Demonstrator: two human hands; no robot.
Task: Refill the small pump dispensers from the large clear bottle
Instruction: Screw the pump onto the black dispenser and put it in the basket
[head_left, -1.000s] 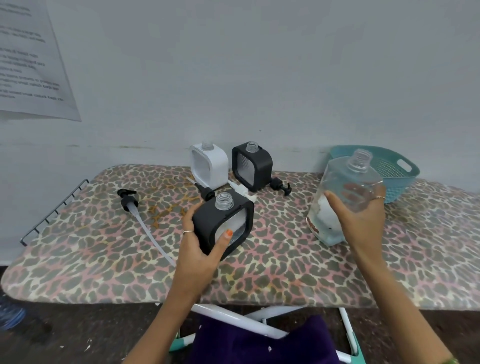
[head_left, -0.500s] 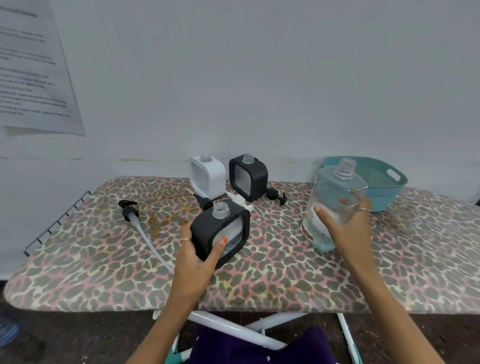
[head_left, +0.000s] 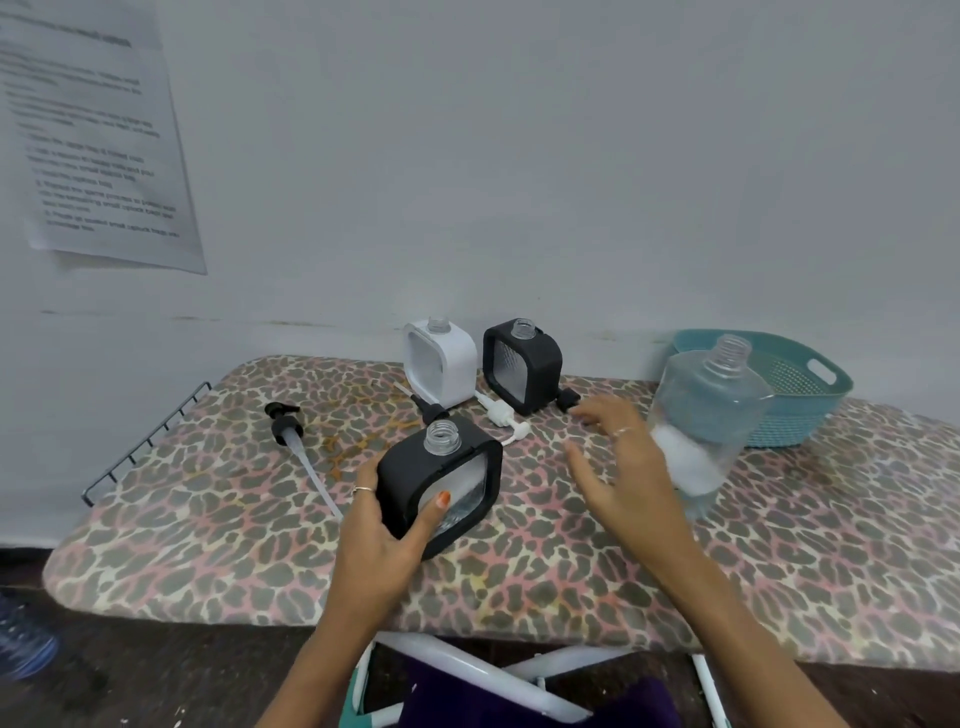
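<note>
A: What's the left hand (head_left: 382, 525) doing?
B: Gripping the near black dispenser (head_left: 441, 480) — thumb lying on its clear front, fingers wrapping the back. It's sitting uncapped on the leopard-print board (head_left: 810, 561).
A: And the right hand (head_left: 623, 467)?
B: Hovering with fingers spread, holding nothing, just left of the big bottle (head_left: 711, 421), which is standing open-necked in front of the teal basket (head_left: 810, 395).
A: The others?
B: A white dispenser (head_left: 441, 364) and a second black one (head_left: 522, 366) are standing uncapped by the wall — pumps are lying loose around them, one long-tubed pump (head_left: 291, 434) well left.
</note>
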